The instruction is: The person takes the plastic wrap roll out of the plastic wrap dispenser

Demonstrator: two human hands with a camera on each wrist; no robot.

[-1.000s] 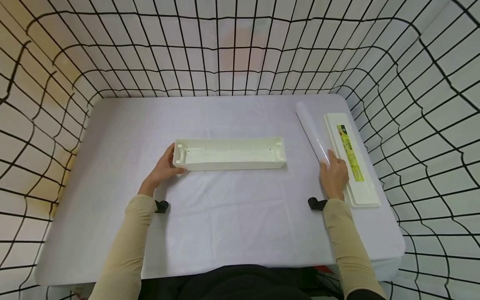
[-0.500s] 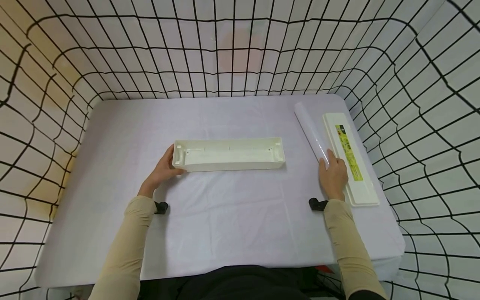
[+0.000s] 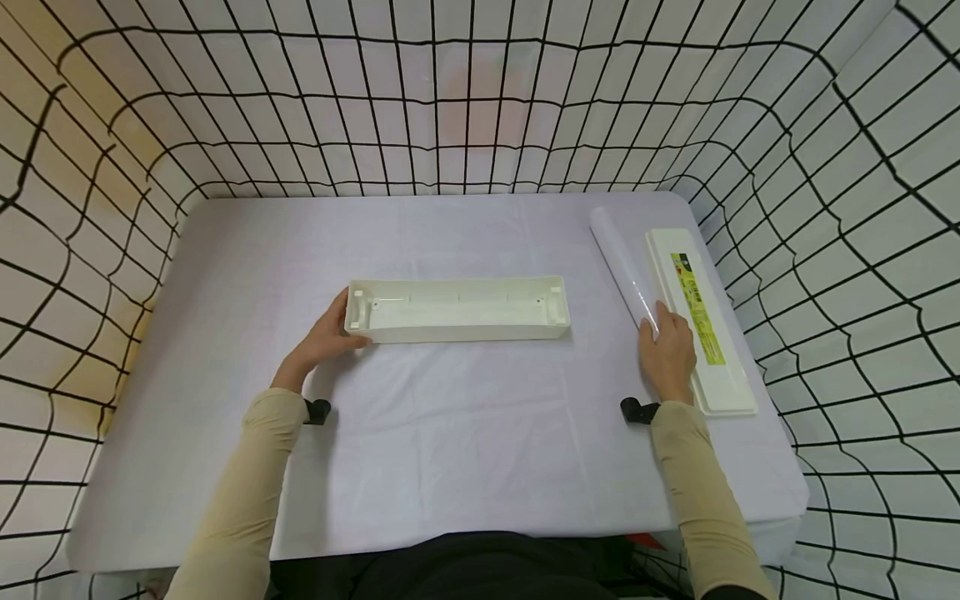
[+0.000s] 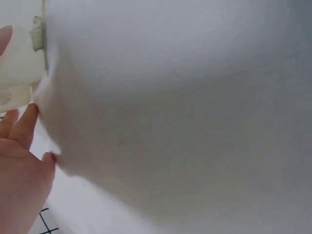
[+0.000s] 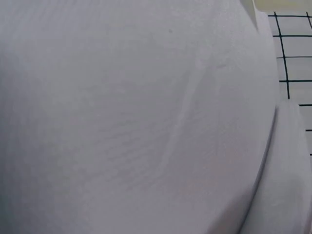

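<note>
A long white plastic box [image 3: 459, 312] lies open-topped across the middle of the table, hollow inside with small fittings at both ends. My left hand [image 3: 322, 335] holds its left end, the thumb along the near side and the fingers round the far side. In the left wrist view, fingers [image 4: 29, 124] sit right at the end of the box [image 4: 19, 63]. On the right, my right hand [image 3: 667, 352] grips the near end of a whitish, shiny roll of plastic film [image 3: 622, 262]. Only this roll [image 5: 285, 180] shows in the right wrist view; the hand there is out of sight.
Right of the roll lies a long white lid [image 3: 723, 387] bearing a yellow label [image 3: 699, 304]. A white cloth covers the table [image 3: 480, 442]. Black wire mesh [image 3: 465, 117] rises round the back and both sides.
</note>
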